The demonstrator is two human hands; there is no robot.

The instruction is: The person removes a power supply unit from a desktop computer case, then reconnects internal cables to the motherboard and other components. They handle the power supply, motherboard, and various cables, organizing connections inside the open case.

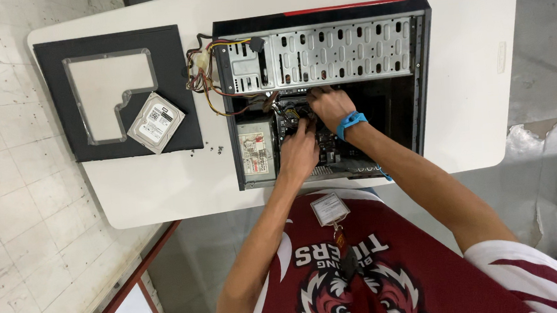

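Head view: both hands' grip unclear inside computer case, left hand, right hand; cables crowd them.

A computer repair workshop: opened computer case, loose hard drive.

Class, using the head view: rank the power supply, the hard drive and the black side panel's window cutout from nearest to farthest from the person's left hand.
From the left hand:
1. Power supply, just beside it inside the case.
2. Hard drive, outside the case on the side panel.
3. Window cutout, beyond the drive.
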